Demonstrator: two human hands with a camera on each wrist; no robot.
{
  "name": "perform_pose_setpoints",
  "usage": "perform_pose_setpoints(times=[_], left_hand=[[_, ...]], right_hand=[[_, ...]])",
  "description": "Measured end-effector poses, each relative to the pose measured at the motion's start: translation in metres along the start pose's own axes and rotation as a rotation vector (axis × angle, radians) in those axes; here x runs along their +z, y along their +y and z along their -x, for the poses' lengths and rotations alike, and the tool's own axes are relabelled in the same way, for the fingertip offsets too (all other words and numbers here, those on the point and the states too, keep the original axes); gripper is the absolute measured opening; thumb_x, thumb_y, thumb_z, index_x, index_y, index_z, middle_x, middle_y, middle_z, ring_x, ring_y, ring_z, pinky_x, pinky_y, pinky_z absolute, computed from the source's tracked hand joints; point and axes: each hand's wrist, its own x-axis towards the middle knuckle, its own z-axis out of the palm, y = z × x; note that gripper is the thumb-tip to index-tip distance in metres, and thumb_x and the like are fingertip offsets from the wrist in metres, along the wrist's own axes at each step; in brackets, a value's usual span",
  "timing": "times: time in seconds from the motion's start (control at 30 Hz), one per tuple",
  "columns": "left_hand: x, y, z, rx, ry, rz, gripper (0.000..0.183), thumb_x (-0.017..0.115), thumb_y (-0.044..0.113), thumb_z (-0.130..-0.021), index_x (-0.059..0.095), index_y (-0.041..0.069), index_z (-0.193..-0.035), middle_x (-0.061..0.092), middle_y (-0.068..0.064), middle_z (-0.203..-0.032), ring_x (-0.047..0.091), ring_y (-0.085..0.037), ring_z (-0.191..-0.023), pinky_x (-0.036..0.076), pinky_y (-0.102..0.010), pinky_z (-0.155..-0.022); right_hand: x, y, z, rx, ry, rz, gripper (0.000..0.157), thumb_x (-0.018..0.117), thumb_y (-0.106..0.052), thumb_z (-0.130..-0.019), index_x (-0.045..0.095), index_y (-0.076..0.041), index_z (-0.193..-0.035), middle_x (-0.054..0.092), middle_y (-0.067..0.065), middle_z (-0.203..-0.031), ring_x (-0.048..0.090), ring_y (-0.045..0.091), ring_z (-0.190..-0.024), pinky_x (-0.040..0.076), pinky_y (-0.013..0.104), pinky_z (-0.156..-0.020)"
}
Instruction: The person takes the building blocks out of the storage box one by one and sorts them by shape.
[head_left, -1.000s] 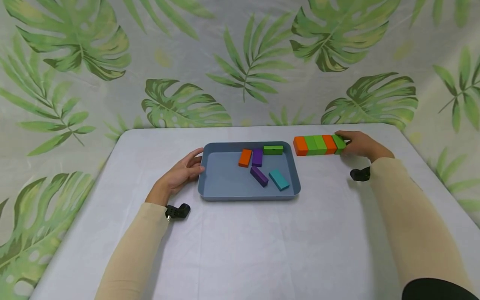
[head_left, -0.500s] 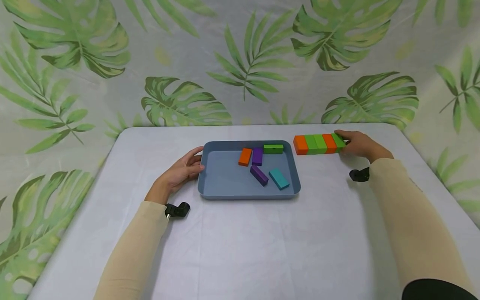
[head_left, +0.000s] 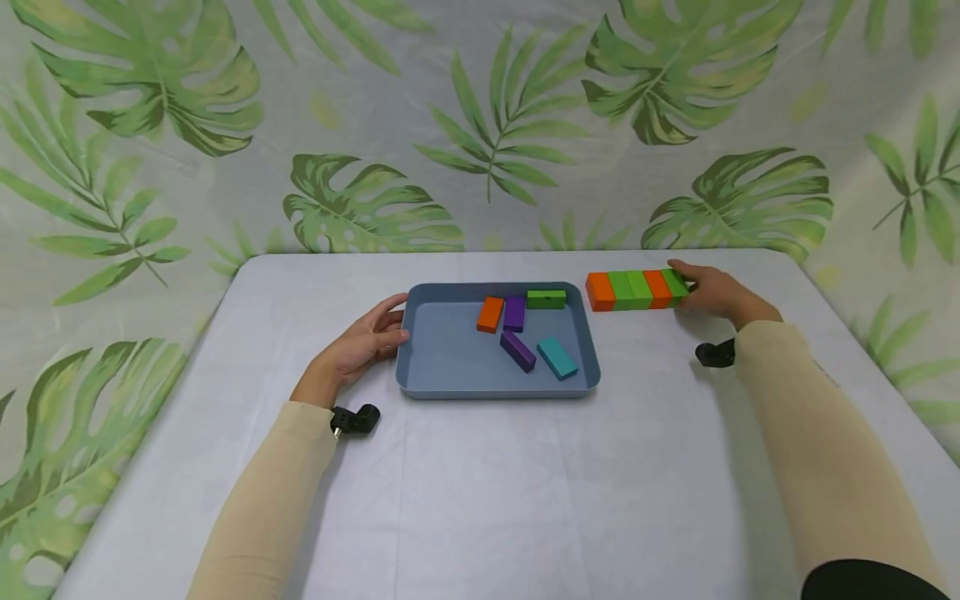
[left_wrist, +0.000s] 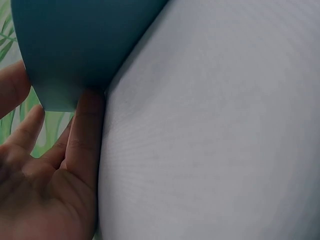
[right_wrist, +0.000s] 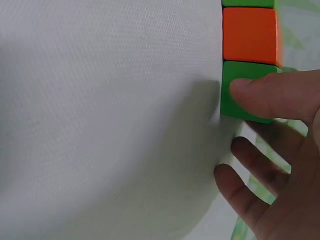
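My left hand (head_left: 367, 340) is at the left end of a blue-grey tray (head_left: 442, 383). Its fingers are mostly straight and touch the tray's end wall (left_wrist: 75, 55), as the left wrist view shows. At the far right, my right hand (head_left: 722, 293) pinches a green block (head_left: 674, 284), the last in a row. The thumb (right_wrist: 260, 95) lies on the block's near face, while the index finger is largely hidden behind it. Beside that block, in one touching line, are an orange block (head_left: 657, 289), two green blocks (head_left: 630, 290) and another orange block (head_left: 600, 292).
Inside the tray lie an orange block (head_left: 491, 315), an upright-looking purple block (head_left: 514, 314), a slanted purple block (head_left: 518, 352), a teal block (head_left: 557, 358) and a green block (head_left: 546, 299) by the far wall. A white cloth (head_left: 480, 483) covers the table; a leaf-patterned curtain (head_left: 525, 225) hangs behind.
My right hand and the block row have shifted very slightly left, with the end green block closer in line. The left hand and the tray hold still.
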Motion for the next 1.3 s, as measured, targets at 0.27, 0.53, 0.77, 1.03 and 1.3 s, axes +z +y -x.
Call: perform_pose_setpoints(times=[0.27, 0.53, 0.77, 1.03, 1.3], left_hand=[[0.001, -0.001, 0.0, 0.002, 0.001, -0.002, 0.076, 0.054, 0.004, -0.1, 0.013, 0.025, -0.161, 0.023, -0.013, -0.165, 0.034, -0.033, -0.147, 0.041, -0.037, -0.107], [0.001, 0.0, 0.0, -0.009, -0.008, 0.013, 0.076, 0.053, 0.004, -0.1, 0.013, 0.025, -0.161, 0.022, -0.012, -0.165, 0.032, -0.032, -0.148, 0.032, -0.05, -0.117], [0.0, 0.0, 0.001, -0.004, -0.008, 0.012, 0.076, 0.053, 0.004, -0.1, 0.012, 0.024, -0.161, 0.021, -0.013, -0.166, 0.031, -0.033, -0.149, 0.029, -0.052, -0.119], [0.001, 0.0, 0.001, -0.009, -0.005, 0.01, 0.075, 0.053, 0.004, -0.1, 0.013, 0.025, -0.161, 0.022, -0.013, -0.165, 0.033, -0.033, -0.148, 0.031, -0.051, -0.118], [0.001, 0.0, 0.0, -0.012, 0.001, 0.006, 0.075, 0.054, 0.005, -0.1, 0.014, 0.026, -0.161, 0.022, -0.012, -0.165, 0.032, -0.032, -0.148, 0.032, -0.051, -0.117]], right_hand=[[-0.008, -0.004, 0.006, -0.065, 0.02, 0.026, 0.093, 0.067, -0.013, -0.088, 0.008, -0.008, -0.16, 0.026, 0.037, -0.154, 0.039, 0.054, -0.133, 0.032, 0.069, -0.108], [-0.015, -0.007, 0.022, -0.076, 0.045, -0.05, 0.078, 0.055, -0.024, -0.099, 0.009, -0.005, -0.16, 0.02, 0.035, -0.158, 0.028, 0.055, -0.141, 0.033, 0.07, -0.107], [-0.02, -0.01, 0.031, -0.074, 0.11, -0.035, 0.079, 0.052, -0.026, -0.101, 0.004, -0.005, -0.16, 0.019, 0.034, -0.159, 0.025, 0.055, -0.142, 0.028, 0.071, -0.109], [-0.022, -0.031, 0.042, -0.172, 0.319, 0.054, 0.082, 0.058, -0.02, -0.097, 0.008, -0.001, -0.159, 0.029, 0.038, -0.153, 0.024, 0.057, -0.14, 0.021, 0.071, -0.112], [-0.021, -0.073, 0.064, -0.339, 0.365, 0.054, 0.061, 0.061, -0.013, -0.096, 0.037, 0.0, -0.151, 0.036, 0.028, -0.154, 0.031, 0.049, -0.142, 0.034, 0.068, -0.107]])
